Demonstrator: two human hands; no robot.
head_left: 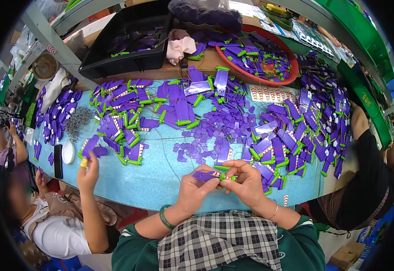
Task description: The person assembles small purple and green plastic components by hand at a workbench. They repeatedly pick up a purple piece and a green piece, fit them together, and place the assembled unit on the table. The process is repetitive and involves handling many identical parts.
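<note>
Just past the table's near edge, both hands hold one flat purple-and-green plastic part (204, 175) with a red-and-white striped strip on it. My left hand (193, 191) grips its purple body, thumb on top. At the green end, my right hand (244, 184) pinches with thumb and fingers; its fingertips partly cover that end. Directly beyond my hands lies a similar purple part (223, 150) with a striped strip. A heap of small loose purple pieces (224, 122) spreads farther back. To the right is a large pile of purple-and-green parts (273, 149).
More such parts (125, 101) lie left of centre. Behind stand a black tray (125, 67) and a red basin (292, 77), near a striped sticker sheet (271, 94). A co-worker's hand (88, 174) holds a purple part at left, near a white dish (68, 152). Another person's dark sleeve (368, 162) is at right.
</note>
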